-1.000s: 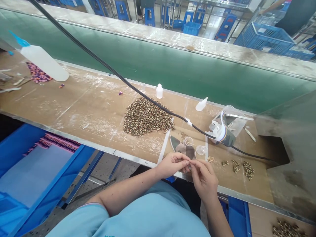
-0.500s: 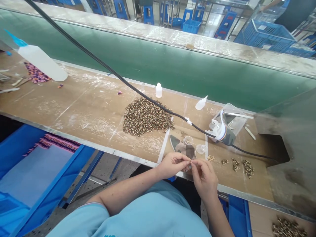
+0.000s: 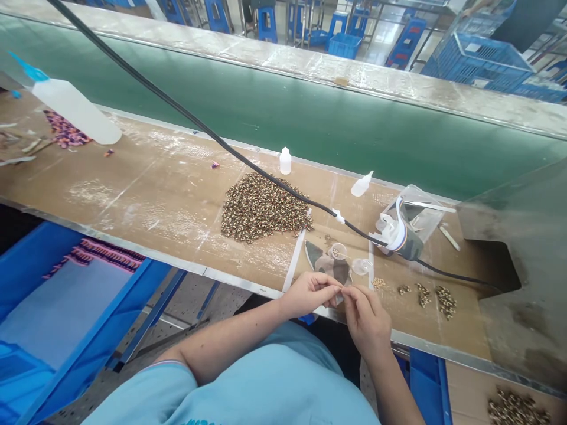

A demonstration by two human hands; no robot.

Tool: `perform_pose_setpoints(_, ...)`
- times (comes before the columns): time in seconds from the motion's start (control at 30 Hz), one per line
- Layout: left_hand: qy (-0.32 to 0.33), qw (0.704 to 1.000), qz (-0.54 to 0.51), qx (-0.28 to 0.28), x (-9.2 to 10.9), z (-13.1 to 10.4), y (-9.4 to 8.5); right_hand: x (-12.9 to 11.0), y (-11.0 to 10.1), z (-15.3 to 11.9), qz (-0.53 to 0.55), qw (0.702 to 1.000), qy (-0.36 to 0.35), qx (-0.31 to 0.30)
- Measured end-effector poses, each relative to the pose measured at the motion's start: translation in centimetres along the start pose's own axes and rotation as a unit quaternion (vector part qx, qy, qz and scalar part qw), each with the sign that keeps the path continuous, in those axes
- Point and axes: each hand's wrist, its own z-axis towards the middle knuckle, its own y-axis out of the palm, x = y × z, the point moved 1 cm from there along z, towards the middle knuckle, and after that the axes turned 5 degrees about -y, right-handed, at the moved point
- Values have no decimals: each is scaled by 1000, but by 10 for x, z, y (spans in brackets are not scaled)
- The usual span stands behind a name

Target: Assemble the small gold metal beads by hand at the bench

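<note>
Over the table's near edge, my left hand and my right hand meet at the fingertips. Both are closed in a pinch, and whatever lies between the fingers is too small to make out. Just beyond them are a grey cloth-like piece, a small clear cup and a clear round lid or dish. Beside my right hand lie tiny pale pieces and small clusters of gold-and-dark pieces. A large heap of similar small pieces spreads farther back.
A black cable crosses above the table. White dropper bottles stand and lie at the back; a large bottle leans at left. A lamp-like device rests by a plastic box. Blue bins flank the table below.
My hands stay pinched together in nearly the same place, with only slight finger movement. The things on the table have not moved.
</note>
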Motion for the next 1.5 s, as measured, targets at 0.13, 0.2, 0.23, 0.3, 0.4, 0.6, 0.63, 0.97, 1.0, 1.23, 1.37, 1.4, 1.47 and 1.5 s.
perform_pose_setpoints(0.13,26,999,15,12,-5,0,0,-4,1,4,62,996,59,0)
perform_pose_setpoints(0.2,57,997,42,25,-9,0,0,-6,2,5,76,994,84,1)
perform_pose_setpoints(0.23,75,995,62,31,-10,0,0,-7,2,6,77,993,91,1)
perform_pose_setpoints(0.3,113,986,111,45,-12,-2,0,-9,3,6,74,993,96,0)
perform_pose_setpoints(0.4,167,966,184,66,-12,-4,0,-10,4,6,63,994,93,-5)
perform_pose_setpoints(0.6,209,945,241,78,-11,-5,0,-10,7,3,47,994,94,-8)
perform_pose_setpoints(0.63,204,946,240,76,-11,-4,0,-10,8,3,47,994,97,-9)
perform_pose_setpoints(0.97,156,968,189,54,-13,-1,2,-6,11,2,50,993,103,-4)
perform_pose_setpoints(1.0,152,969,186,56,-13,-1,2,-5,11,1,49,994,100,-3)
perform_pose_setpoints(1.23,141,973,169,71,-13,2,4,1,16,-1,34,996,77,5)
perform_pose_setpoints(1.37,146,976,142,74,-17,0,6,3,15,1,35,997,70,6)
perform_pose_setpoints(1.4,149,976,138,75,-17,0,6,4,13,1,33,997,68,7)
perform_pose_setpoints(1.47,168,969,156,89,-14,-2,1,7,10,1,30,997,68,11)
perform_pose_setpoints(1.5,188,960,181,103,-9,-3,-4,10,8,1,30,997,71,15)
